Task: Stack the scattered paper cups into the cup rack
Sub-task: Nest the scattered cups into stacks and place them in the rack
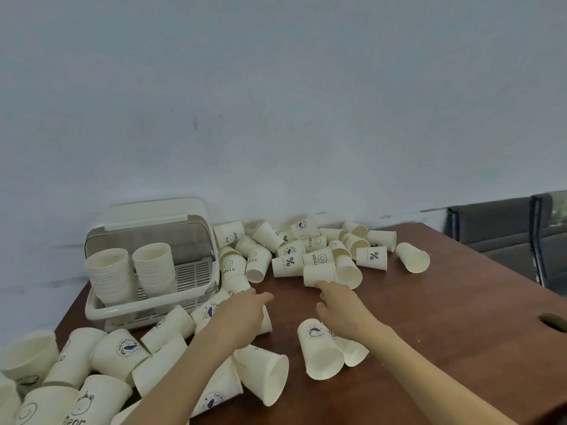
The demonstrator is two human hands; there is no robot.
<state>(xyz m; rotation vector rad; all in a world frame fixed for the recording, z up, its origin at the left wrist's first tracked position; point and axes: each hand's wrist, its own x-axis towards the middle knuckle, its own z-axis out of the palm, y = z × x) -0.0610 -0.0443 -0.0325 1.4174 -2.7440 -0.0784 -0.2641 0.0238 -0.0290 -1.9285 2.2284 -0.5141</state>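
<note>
A white cup rack (147, 314) with a raised lid stands at the table's back left and holds two tilted stacks of paper cups (153, 268). Cream paper cups lie scattered: a heap at the back (319, 256), a pile at the near left (101, 363), and a fallen pair (322, 351) by my right wrist. My left hand (242, 311) reaches forward over cups lying next to the rack, fingers curled, holding nothing I can see. My right hand (340, 308) stretches toward a plain cup (319, 273) on its side, with a fingertip at its rim.
The brown wooden table (445, 317) meets a pale wall at the back. Its right edge has a dark cable hole (552, 320). Dark chairs (506, 234) stand beyond the table's right corner.
</note>
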